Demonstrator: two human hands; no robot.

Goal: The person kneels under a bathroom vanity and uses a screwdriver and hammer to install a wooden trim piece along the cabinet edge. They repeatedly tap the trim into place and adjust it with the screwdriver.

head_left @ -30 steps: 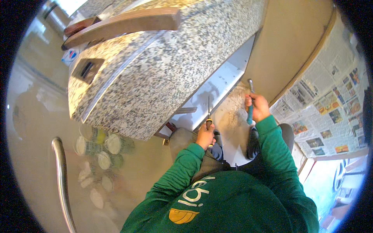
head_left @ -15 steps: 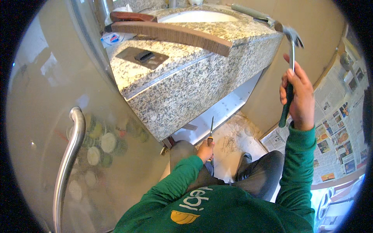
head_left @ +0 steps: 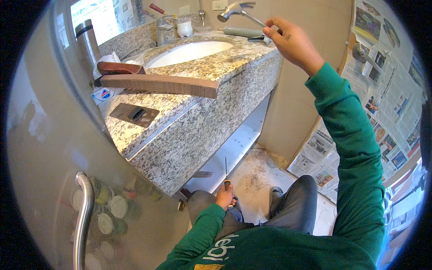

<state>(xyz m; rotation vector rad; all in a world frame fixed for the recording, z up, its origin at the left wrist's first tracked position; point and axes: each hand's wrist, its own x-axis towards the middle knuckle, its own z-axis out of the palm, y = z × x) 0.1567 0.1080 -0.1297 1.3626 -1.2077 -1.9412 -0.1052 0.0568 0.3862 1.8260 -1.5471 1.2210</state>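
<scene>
Granite countertop [head_left: 189, 112], raised hammer [head_left: 236, 10], chisel [head_left: 226, 173]

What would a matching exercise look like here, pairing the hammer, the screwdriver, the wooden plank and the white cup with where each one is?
Things:
1. hammer
2. screwdriver
3. wooden plank
4. white cup

Places:
A. lying on the granite counter, one end jutting past its front edge
B. raised above the counter in the right hand
C. standing behind the sink basin
D. held upright in the left hand, low by the knees

Pairs: 1-B, 2-D, 3-A, 4-C
</scene>
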